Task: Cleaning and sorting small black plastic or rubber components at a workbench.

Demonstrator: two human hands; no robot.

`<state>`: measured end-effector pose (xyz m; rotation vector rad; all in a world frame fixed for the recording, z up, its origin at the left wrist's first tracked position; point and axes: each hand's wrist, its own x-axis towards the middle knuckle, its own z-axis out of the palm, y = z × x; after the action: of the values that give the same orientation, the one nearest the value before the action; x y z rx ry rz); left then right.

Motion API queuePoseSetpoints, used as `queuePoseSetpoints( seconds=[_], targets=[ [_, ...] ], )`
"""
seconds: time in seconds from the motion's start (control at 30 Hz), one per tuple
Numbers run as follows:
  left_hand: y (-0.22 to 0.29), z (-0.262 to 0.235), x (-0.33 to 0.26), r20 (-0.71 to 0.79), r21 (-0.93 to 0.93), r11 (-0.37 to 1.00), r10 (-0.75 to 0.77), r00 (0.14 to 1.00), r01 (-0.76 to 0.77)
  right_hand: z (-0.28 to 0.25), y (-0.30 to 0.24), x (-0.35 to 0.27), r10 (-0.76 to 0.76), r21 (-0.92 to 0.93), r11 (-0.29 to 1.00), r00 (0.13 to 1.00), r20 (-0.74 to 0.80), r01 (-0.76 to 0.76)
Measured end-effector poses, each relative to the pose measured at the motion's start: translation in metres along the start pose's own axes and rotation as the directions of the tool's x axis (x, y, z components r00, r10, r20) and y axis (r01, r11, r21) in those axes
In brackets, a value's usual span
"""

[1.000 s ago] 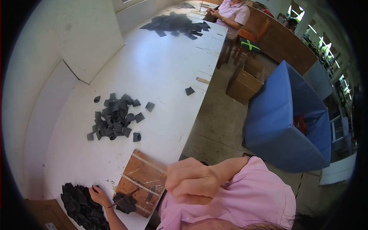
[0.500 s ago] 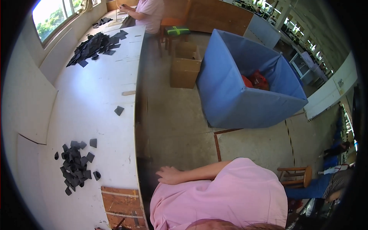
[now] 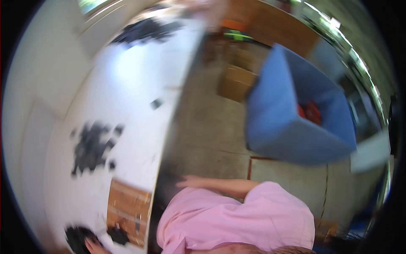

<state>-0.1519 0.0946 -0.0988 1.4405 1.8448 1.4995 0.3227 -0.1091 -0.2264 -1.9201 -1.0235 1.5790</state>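
At the lower left edge, my left hand [image 3: 94,246] reaches onto a heap of black pieces [image 3: 76,235] on the white table [image 3: 131,144]. Motion blurs its fingers, so their grip cannot be made out. A smaller black clump [image 3: 118,235] lies beside it, by a brown wooden board [image 3: 127,207]. My right hand [image 3: 191,182] is beside my pink top, with its fingers stretched out and nothing in it. Farther up the table is a scattered pile of small dark flat pieces [image 3: 91,148], and one lone dark piece [image 3: 156,103] lies near the table edge.
Another dark heap [image 3: 144,31] covers the table's far end, near a blurred person in pink [image 3: 213,15]. To the right stand a cardboard box [image 3: 237,82] and a large blue fabric bin [image 3: 275,114] with red bags [image 3: 312,113] inside. A wall borders the table on the left.
The whole view has swung, so table and bin sit differently in the picture. My left hand and the heap by it have come into view at the lower left. My right arm stays about where it was.
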Motion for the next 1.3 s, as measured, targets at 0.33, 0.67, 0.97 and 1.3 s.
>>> queuePoseSetpoints(
  seconds=[0.33,0.67,0.97,1.3],
  targets=[
    [0.17,-0.015,-0.13,0.015,-0.527,0.849,0.037,0.999,-0.024,-0.026,-0.057,-0.024,-0.458,-0.535,0.749,0.889,0.009,0.391],
    [0.168,0.0,-0.182,0.128,-0.288,0.956,-0.013,0.992,0.05,0.069,-0.245,-0.086,-0.826,0.167,0.548,0.5,0.26,0.82],
    [0.166,0.025,-0.197,0.401,-0.434,0.866,-0.059,0.914,0.247,0.083,-0.242,-0.077,-0.698,0.335,0.714,0.665,0.267,0.615],
    [0.154,0.035,-0.195,0.295,-0.26,0.964,0.026,0.955,0.054,0.08,-0.232,-0.069,-0.656,0.319,0.754,0.682,0.324,0.574]
  ],
)
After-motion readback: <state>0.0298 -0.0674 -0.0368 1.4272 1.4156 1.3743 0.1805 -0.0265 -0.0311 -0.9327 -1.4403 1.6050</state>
